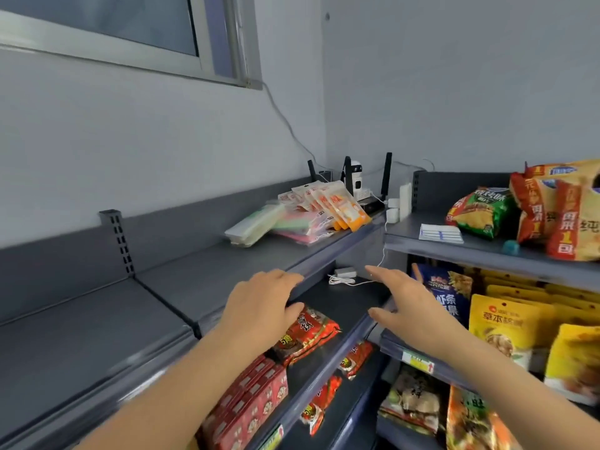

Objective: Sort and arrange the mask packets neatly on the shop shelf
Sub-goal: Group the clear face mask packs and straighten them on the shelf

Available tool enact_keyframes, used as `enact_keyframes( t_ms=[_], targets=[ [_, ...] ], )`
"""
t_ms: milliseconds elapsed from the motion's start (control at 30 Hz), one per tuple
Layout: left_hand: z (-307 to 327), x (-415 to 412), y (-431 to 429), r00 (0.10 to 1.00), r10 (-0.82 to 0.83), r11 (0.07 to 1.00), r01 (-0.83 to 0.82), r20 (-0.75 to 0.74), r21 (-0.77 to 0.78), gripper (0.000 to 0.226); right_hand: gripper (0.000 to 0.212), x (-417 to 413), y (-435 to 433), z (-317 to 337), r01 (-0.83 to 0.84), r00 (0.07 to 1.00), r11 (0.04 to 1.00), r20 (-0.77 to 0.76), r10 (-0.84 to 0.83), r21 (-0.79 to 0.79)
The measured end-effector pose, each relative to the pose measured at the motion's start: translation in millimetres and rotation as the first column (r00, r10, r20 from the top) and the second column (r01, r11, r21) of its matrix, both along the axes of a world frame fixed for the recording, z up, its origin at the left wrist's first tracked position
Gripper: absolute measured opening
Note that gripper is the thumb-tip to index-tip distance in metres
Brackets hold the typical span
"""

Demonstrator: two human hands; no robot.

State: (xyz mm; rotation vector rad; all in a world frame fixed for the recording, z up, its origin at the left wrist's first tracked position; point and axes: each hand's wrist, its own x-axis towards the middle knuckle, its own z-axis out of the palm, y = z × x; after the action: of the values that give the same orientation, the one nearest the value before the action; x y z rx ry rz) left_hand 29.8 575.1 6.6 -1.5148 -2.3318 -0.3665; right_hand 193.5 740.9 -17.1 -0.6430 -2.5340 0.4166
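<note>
On the top shelf (201,271), mask packets (328,206) (orange-and-white, pastel) lie loosely fanned.

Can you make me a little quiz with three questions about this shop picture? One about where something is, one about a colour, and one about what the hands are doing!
1. Where are the mask packets?
A. On the floor
B. On the top shelf, near the corner
C. In a basket

2. What colour are the leaning packets at the right end of the pile?
A. Blue
B. Black
C. Orange and white

3. What do the left hand and right hand hold?
A. Nothing, both are open
B. A packet each
C. A cable

Answers: 1 B, the pile sits on the grey top shelf by the wall corner. 2 C, their fronts are orange with white. 3 A, the fingers are stretched out and empty.
</note>
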Motion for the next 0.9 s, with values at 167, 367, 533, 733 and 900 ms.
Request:
enact_keyframes(
  t_ms=[167,367,533,733,900],
  targets=[
    [17,-51,55,0.998,-0.005,0.999,0.003,-0.062,-0.035,0.046,0.07,-24,52,-5,0.064,0.996,0.997,0.054,-0.066,0.03],
    [36,-130,120,0.996,0.01,0.997,-0.016,-0.089,-0.071,0.047,0.068,-79,120,6,0.132,0.985,0.99,0.109,-0.137,0.049],
    [37,-200,167,0.993,0.078,0.982,-0.091,-0.084,-0.164,0.055,0.067,-134,165,7,0.116,0.988,0.993,0.097,-0.119,0.028],
    [14,-262,203,0.98,0.193,0.95,-0.201,-0.056,-0.241,0.076,0.077,-190,200,-2,0.031,0.998,0.998,0.051,-0.029,-0.048],
    [2,-297,219,0.95,0.307,0.929,-0.312,-0.054,-0.201,0.084,0.084,-238,231,2,-0.128,0.987,0.991,-0.103,0.122,-0.047]
  ],
)
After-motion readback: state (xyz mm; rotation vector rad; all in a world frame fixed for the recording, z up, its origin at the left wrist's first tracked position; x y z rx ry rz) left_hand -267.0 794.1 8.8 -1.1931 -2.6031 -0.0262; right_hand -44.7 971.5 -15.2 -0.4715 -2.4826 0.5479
